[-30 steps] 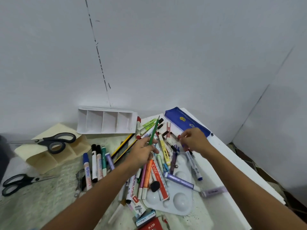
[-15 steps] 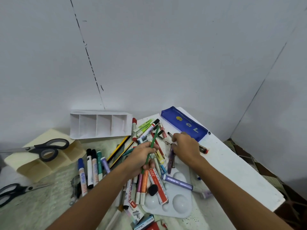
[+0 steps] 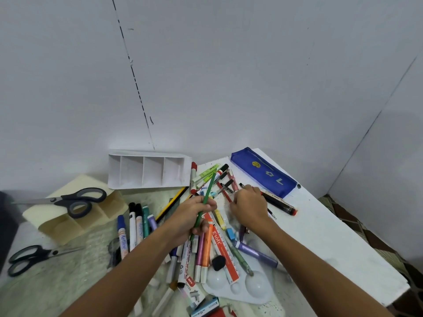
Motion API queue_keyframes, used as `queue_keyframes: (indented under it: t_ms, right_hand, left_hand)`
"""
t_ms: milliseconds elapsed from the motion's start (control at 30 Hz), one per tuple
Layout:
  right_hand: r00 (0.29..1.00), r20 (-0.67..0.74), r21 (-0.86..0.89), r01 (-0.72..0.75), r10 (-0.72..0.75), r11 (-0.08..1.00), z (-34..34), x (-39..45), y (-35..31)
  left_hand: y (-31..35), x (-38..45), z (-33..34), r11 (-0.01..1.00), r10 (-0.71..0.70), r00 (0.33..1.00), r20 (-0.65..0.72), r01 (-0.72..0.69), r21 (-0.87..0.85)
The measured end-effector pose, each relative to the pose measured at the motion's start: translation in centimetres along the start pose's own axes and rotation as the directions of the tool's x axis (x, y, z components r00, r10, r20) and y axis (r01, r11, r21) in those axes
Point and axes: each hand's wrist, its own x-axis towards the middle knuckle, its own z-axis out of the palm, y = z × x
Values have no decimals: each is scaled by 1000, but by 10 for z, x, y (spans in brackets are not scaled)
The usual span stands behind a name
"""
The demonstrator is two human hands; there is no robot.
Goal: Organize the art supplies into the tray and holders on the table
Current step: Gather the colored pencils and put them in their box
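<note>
We find the left hand (image 3: pixel 191 216) gripping a slim green pencil (image 3: pixel 207 197), its fingers curled round the shaft near the middle; the pencil stands tilted, its upper end pointing away over the pile. The right hand (image 3: pixel 249 208) rests knuckles-up on the heap of mixed pens and markers (image 3: pixel 206 243). Its fingers are curled downward into the pile, and we cannot tell what, if anything, they pinch.

The heap lies across the centre of the white worktop (image 3: pixel 332 239), partly covering a white plastic paint palette with round wells (image 3: pixel 256 287). An orange-and-white ruler (image 3: pixel 220 243) lies on the heap. A white four-compartment cardboard holder (image 3: pixel 148 171) lies against the wall behind the heap. A cream cardboard holder (image 3: pixel 68 223) sits to the left, with grey-handled scissors (image 3: pixel 75 200) lying on top of it. A second pair of black-handled scissors (image 3: pixel 34 257) lies near the left edge. A row of capped markers (image 3: pixel 135 223) lies just left of the left forearm. A blue zipped pencil pouch (image 3: pixel 263 171) lies by the far right corner.
</note>
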Motion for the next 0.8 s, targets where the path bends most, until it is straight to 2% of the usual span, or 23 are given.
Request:
queue_keyframes:
  t_ms: [133,233,333,433,467,533,667,800]
  right_hand:
    - [997,-16,128,-70,73,989,-22,5,17]
    - [993,10,410,-112,118,905,-47,9,37]
    - [986,-48,718,-77,159,692,-74,6,51]
    - [991,-23,922,-29,130,387,-96,3,59]
    - [994,-6,946,-29,108,322,-101,2,61]
    - [998,25,962,-41,62,268,-103,0,59]
    - [997,48,978,-61,67,201,-95,0,46]
    - [992,77,978,-95,103,184,-80,3,25]
  left_hand:
    - [3,0,2,999,39,998,-45,-39,7]
    - [10,4,6,993,115,982,-148,-112,31]
    - [21,7,14,981,194,961,-197,-195,18]
    - [32,11,24,960,280,940,-195,-271,72]
    - [35,12,27,952,300,937,-181,-281,121]
    - [39,12,33,950,288,953,-97,-271,155]
    - [39,2,45,993,118,982,145,-116,-22]
    - [25,-5,43,993,41,983,178,-20,-119]
